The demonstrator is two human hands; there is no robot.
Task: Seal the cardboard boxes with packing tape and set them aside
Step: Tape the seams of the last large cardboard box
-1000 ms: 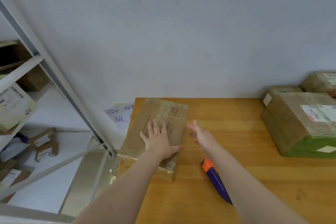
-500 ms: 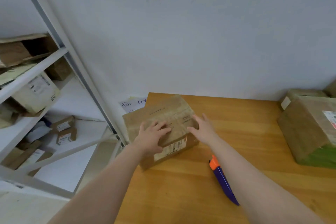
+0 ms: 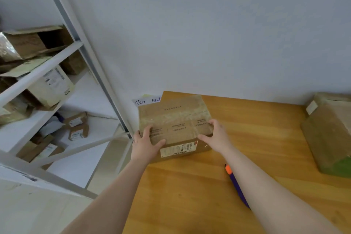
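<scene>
One box (image 3: 176, 119), between left hand (image 3: 145, 143) and right hand (image 3: 216, 136), fingers (image 3: 215, 123) atop

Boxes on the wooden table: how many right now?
2 clearly: one box at the table's far-left corner, held between the left hand and the right hand; one large box at the right edge, cut off by the frame. Others may be hidden behind it.

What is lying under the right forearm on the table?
A purple tool with an orange tip lies on the wooden table. Its near end is covered by the forearm, so what kind of tool cannot be told.
</scene>
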